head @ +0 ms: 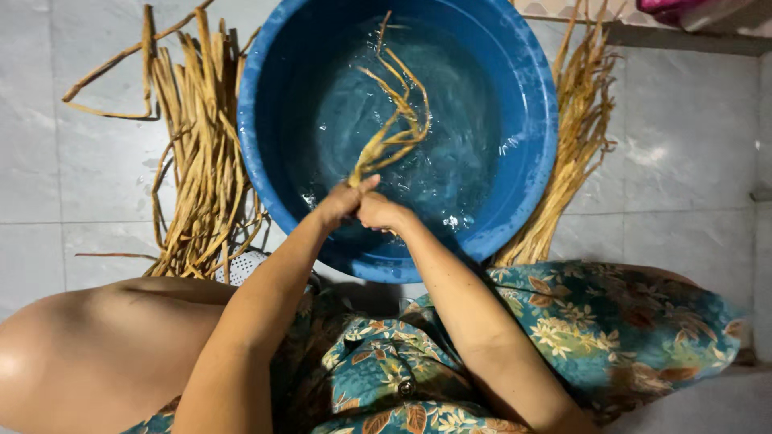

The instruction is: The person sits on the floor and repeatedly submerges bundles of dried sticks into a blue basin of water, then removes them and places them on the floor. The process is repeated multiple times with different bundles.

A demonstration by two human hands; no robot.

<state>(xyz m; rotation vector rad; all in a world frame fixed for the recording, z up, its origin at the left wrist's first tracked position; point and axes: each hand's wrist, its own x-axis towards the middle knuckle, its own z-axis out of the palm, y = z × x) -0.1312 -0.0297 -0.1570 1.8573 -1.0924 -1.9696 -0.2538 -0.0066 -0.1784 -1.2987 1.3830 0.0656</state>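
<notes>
A big round blue basin (531,120) with water in it stands on the tiled floor in front of me. Over its near side, my left hand (344,201) and my right hand (384,212) are pressed together, both gripping one small bunch of tan dried plant stalks (394,120). The stalks fan out from my hands into the water, which ripples and splashes around them. My fingers are closed tightly around the bunch's lower end.
A heap of the same dried stalks (197,161) lies on the floor left of the basin, partly over a white perforated drain cover (245,265). Another bundle (575,137) lies along the basin's right side. My knees, in floral cloth, frame the bottom.
</notes>
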